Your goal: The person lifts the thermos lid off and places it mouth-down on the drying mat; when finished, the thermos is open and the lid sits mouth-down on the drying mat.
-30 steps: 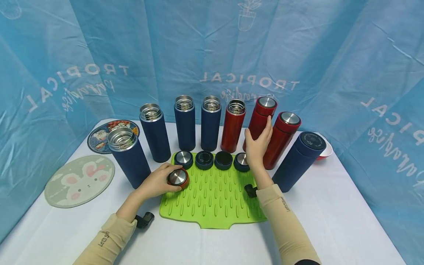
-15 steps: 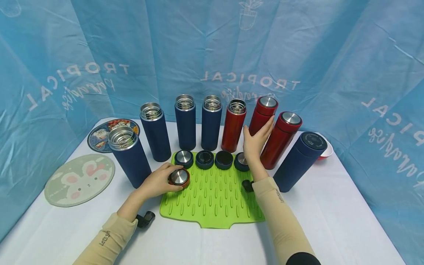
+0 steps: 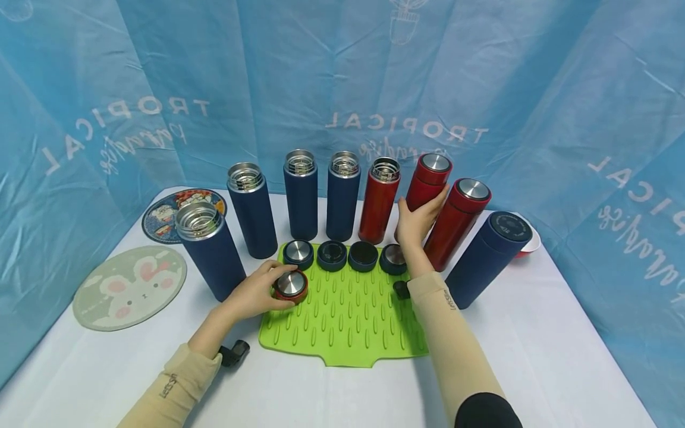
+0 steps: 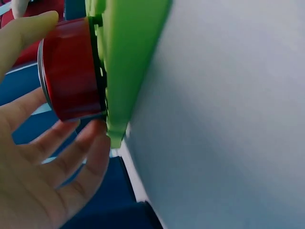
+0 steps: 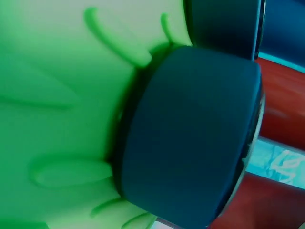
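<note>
On the green ridged mat (image 3: 342,318), my left hand (image 3: 257,293) holds a red bottle lid (image 3: 291,284) with a steel top, thumb and fingers curled round its sides. In the left wrist view the same lid (image 4: 74,71) sits upright on the mat's ridges. My right hand (image 3: 418,224) grips a capped red thermos bottle (image 3: 424,187) at the back right, its thumb on the left and fingers round the right side. Part of that bottle is hidden behind the hand. Below the right wrist lies a dark blue lid (image 5: 190,133), seen close in the right wrist view.
Several uncapped blue bottles (image 3: 302,202) and one uncapped red bottle (image 3: 379,205) stand along the back and left. Right of my hand are another capped red bottle (image 3: 457,226) and a capped blue one (image 3: 487,258). Several blue lids (image 3: 332,255) line the mat's far edge.
My right hand has closed in on the back red bottle, its fingers bending round the right side. The left hand and the red lid stay in place. The head view shifts slightly.
</note>
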### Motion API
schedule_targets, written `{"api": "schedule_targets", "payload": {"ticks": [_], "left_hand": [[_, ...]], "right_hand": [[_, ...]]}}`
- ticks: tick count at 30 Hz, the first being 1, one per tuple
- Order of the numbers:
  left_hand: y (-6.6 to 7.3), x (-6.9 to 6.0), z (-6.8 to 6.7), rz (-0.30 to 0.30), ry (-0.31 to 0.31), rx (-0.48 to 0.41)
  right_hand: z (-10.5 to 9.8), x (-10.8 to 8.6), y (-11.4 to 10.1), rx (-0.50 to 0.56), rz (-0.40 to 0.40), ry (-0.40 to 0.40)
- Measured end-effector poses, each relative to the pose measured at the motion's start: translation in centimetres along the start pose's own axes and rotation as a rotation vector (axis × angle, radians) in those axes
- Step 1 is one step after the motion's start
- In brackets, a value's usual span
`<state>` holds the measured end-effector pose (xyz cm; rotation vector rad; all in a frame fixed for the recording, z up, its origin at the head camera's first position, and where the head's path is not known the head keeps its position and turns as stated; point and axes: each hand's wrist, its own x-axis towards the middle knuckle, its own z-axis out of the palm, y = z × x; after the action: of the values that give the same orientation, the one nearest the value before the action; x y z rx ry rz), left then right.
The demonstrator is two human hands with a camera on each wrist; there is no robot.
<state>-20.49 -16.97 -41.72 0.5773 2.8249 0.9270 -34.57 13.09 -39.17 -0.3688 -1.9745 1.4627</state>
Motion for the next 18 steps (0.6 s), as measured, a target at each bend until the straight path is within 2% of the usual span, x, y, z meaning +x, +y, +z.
{"api": "schedule_targets", "payload": {"ticks": [10, 18], "left_hand": [[-0.2, -1.8, -0.4, -0.069, 0.003, -0.054], [-0.2, -2.0, -0.4, -0.109, -0.059, -0.092]], "right_hand": [[0.5, 0.3, 0.8, -0.006, 0.013, 0.033], [0.6, 0.7, 1.0, -0.014, 0.008, 0.066]]}}
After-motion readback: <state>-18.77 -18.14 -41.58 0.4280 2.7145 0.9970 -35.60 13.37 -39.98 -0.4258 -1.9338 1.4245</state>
